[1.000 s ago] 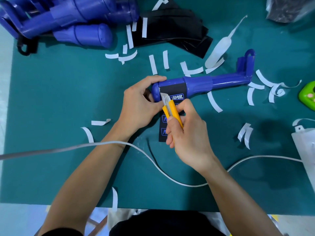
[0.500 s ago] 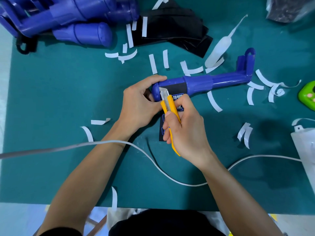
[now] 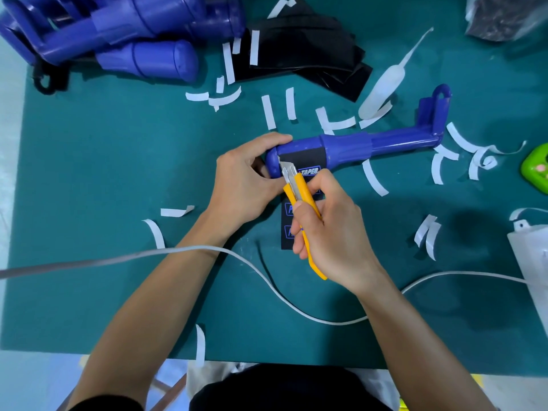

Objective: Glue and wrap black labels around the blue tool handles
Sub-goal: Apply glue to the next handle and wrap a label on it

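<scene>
A blue tool (image 3: 385, 145) lies across the green mat, its handle end pointing left. My left hand (image 3: 246, 179) grips that handle end. A black label (image 3: 302, 161) with blue print is partly wrapped on the handle, and its loose tail (image 3: 287, 229) hangs down flat on the mat. My right hand (image 3: 329, 229) holds a yellow utility knife (image 3: 299, 188); the blade tip touches the label's left edge at the handle. More black labels (image 3: 302, 46) lie stacked at the back. A white glue bottle (image 3: 385, 84) lies beyond the tool.
A pile of blue tools (image 3: 118, 34) sits at the back left. White backing strips (image 3: 275, 111) are scattered over the mat (image 3: 103, 161). A white cable (image 3: 267, 280) crosses in front of my arms. A green object (image 3: 536, 170) and a white bag (image 3: 533, 262) sit at the right edge.
My right hand has slid the knife slightly up and left along the label's edge on the handle. My left hand and the tool have stayed in place.
</scene>
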